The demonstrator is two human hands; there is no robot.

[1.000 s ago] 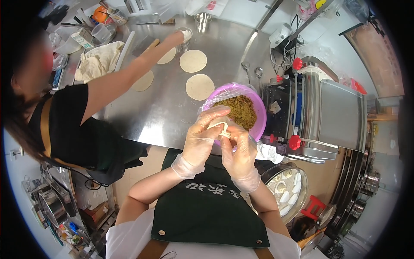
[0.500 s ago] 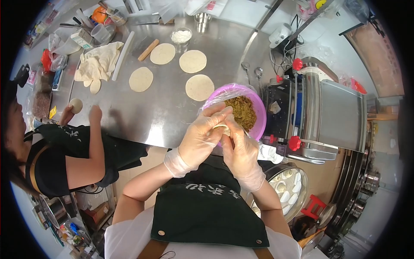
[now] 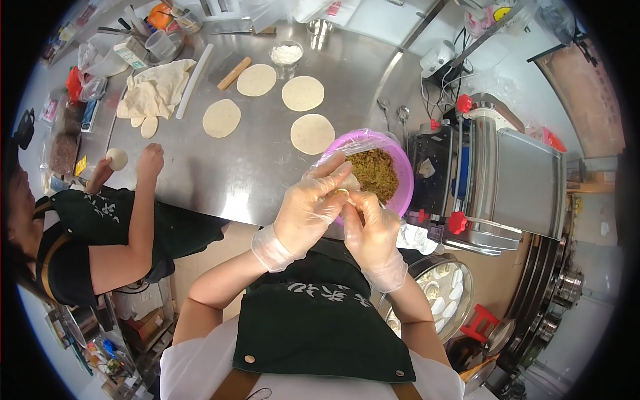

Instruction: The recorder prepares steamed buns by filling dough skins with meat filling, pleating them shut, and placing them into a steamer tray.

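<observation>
Both of my hands wear clear plastic gloves and meet over the near left side of the pink bowl [image 3: 406,167]. Fingers of my left hand [image 3: 303,210] curl around a small dough bun [image 3: 343,192], of which only a pale edge shows. My right hand [image 3: 372,233] pinches that edge with thumb and forefinger. Most of the bun is hidden by the gloves. Chopped yellow-green filling [image 3: 380,175] lies in the bowl, and clear plastic film covers its far left rim.
Several flat dough rounds [image 3: 313,134] lie on the steel table [image 3: 243,175], near a rolling pin [image 3: 235,73]. On the left a co-worker's hand [image 3: 152,160] is close to another round. A dough-rolling machine [image 3: 487,173] stands right; below it, a steamer [image 3: 469,293] holds white buns.
My fingers have shifted slightly around the dough bun, and its opening shows less. The co-worker's nearer hand has moved up a little over the table.
</observation>
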